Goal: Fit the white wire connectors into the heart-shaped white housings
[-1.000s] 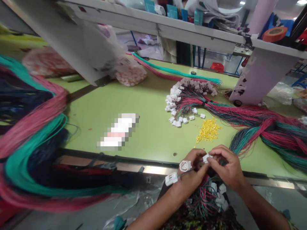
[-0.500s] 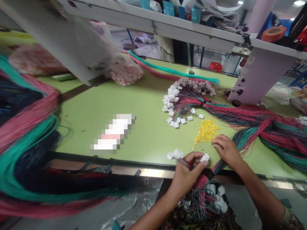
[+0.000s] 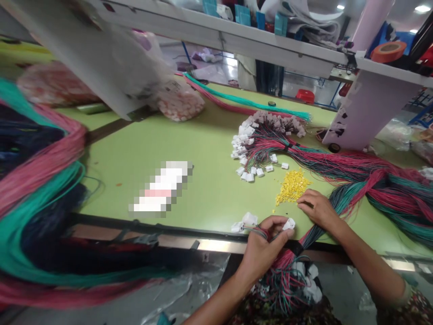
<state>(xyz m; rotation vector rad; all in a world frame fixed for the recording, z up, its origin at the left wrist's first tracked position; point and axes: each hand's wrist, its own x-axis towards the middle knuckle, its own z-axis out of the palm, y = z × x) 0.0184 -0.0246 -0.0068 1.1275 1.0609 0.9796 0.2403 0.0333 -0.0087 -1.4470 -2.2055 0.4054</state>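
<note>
The left hand (image 3: 262, 253) pinches a small white plastic connector (image 3: 289, 224) at its fingertips, thin red-and-green wires (image 3: 257, 232) gathered in its grip; the open right hand (image 3: 318, 210) lies at 2 o'clock, where a careless sweep could scatter the loose yellow plastic pieces (image 3: 292, 186); a hard tug could strain the wires.

Lighting was bright and even, from ceiling lamps (image 3: 422, 8). Glare showed on the steel table edge (image 3: 219, 245). The wire bundle (image 3: 37, 189) at left was blurred; wide-angle distortion bent the frame edges.
</note>
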